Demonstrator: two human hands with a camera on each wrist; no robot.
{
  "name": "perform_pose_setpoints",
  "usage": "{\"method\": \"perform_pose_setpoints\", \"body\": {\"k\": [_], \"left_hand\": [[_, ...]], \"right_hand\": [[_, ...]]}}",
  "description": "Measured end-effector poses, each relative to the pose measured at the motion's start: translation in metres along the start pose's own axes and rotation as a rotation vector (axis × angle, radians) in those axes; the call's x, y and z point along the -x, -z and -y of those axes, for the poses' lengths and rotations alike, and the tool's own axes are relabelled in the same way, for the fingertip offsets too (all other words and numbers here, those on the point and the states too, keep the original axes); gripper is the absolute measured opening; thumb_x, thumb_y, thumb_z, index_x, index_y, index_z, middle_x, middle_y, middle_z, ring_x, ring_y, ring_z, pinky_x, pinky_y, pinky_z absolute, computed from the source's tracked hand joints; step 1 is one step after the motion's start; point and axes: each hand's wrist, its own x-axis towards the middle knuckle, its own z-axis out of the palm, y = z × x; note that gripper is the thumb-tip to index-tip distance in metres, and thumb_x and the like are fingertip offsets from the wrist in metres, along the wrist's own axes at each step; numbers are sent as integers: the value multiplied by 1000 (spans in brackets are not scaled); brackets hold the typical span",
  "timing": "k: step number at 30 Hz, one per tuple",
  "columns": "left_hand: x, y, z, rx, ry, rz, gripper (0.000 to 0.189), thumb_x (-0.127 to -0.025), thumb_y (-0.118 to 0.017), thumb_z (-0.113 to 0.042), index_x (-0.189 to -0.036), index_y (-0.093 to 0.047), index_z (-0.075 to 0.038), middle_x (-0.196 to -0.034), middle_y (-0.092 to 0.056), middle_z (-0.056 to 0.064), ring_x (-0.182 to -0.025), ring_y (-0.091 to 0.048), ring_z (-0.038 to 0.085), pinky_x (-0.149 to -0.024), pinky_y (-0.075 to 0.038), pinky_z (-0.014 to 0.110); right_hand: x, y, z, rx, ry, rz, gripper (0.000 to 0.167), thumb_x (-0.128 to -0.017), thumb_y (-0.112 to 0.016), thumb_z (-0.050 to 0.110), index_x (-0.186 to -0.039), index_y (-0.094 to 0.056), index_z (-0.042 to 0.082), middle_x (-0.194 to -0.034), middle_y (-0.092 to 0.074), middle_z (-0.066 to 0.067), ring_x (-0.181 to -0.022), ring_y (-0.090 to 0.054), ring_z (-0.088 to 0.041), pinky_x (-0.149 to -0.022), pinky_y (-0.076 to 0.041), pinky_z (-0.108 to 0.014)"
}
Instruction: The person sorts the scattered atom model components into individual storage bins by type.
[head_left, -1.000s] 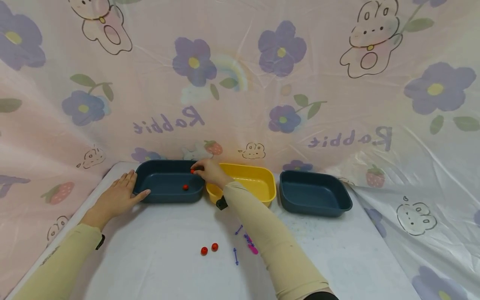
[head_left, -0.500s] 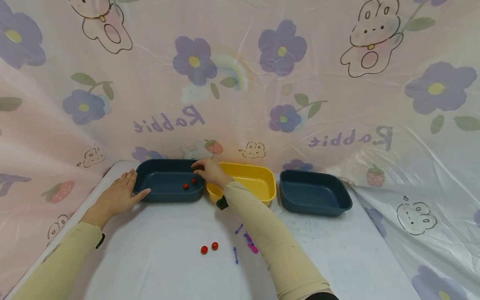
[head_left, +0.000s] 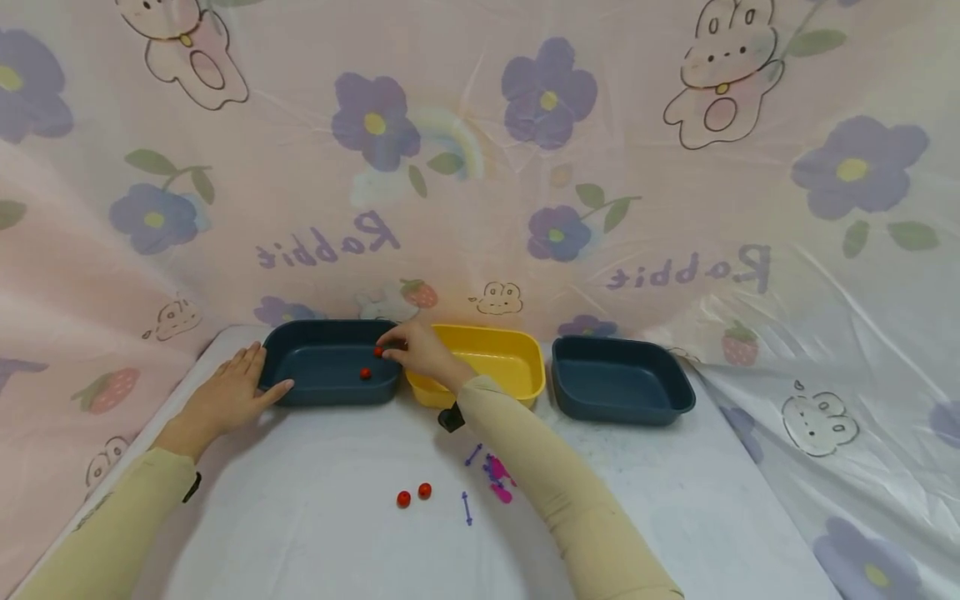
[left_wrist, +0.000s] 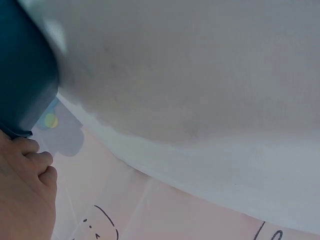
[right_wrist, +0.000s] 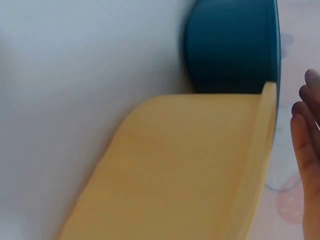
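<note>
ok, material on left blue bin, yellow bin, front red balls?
Left blue bin: probably molded plastic, satin; soft sheen, rounded corners.
Yellow bin: likely plastic, semi-gloss; smooth, faint reflections.
Front red balls: glossy-looking, even red; maybe plastic, too small to tell.

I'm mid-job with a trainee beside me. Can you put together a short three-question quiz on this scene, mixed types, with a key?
1. Count: how many red balls lie directly on the white tabletop, outside the bins?
2. True or false: the yellow bin stands between the two dark blue bins.
3. Multiple choice: which bin does the person's left hand touch? A) rightmost B) middle C) leftmost

Key: 1. Two. 2. True. 3. C.
</note>
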Motion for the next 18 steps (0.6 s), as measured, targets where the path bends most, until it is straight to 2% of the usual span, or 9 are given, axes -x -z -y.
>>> {"method": "perform_pose_setpoints", "body": {"k": [6, 12, 18], "left_hand": [[1, 1, -2, -2, -2, 6, 103, -107, -41, -62, -154, -9, 23, -161, -5, 46, -149, -10, 62, -120, -14, 73], [2, 4, -5, -1, -1, 7, 102, -107, -41, -62, -154, -9, 23, -161, -5, 46, -149, -10, 62, -120, -13, 73], [2, 4, -5, -1, 2, 13, 103, -107, -41, -62, -154, -9, 24, -161, -5, 46, -149, -8, 63, -119, -13, 73]], "right_hand": [[26, 4, 8, -38, 39, -13, 21, -100, -72, 14, -119, -77, 8, -113, -73, -2, -84, -64, -8, -75, -55, -14], [52, 7, 11, -38, 75, -40, 18, -99, -72, 14, -116, -77, 9, -109, -73, 0, -91, -63, -8, -82, -54, -13], [76, 10, 13, -44, 151, -43, 18, -98, -73, 7, -115, -76, 4, -107, -75, -4, -93, -65, -13, -85, -59, -23]]}}
